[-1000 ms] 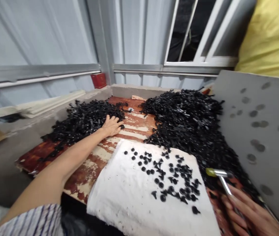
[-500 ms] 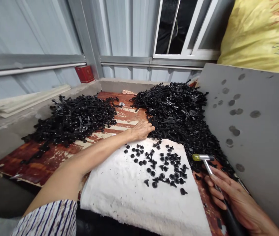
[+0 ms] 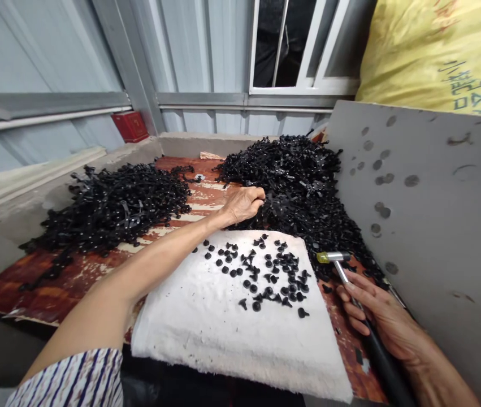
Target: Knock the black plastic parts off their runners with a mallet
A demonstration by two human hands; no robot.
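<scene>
My left hand [image 3: 244, 204] is at the near left edge of a large heap of black rubber pieces [image 3: 291, 175], its fingers closed together. What they pinch, if anything, is hidden. My right hand [image 3: 378, 308] grips a small mallet [image 3: 344, 276] by its shaft and black handle, with the yellow-tipped metal head raised at the heap's near right edge. Between my hands lies a white cloth [image 3: 206, 333]. Several loose black rubber plugs [image 3: 256, 306] with round caps and short stems are scattered over its upper part.
A second heap of black pieces [image 3: 113, 203] stands on the left of the worn red board [image 3: 87, 271]. A grey spotted panel [image 3: 435, 237] leans along the right side, below a yellow sack [image 3: 435, 56]. A red box [image 3: 130, 126] sits in the back corner.
My left hand has moved slightly up and farther into the heap's edge, its fingers now more tightly closed. The whole view has shifted a little; my right hand still holds the mallet.
</scene>
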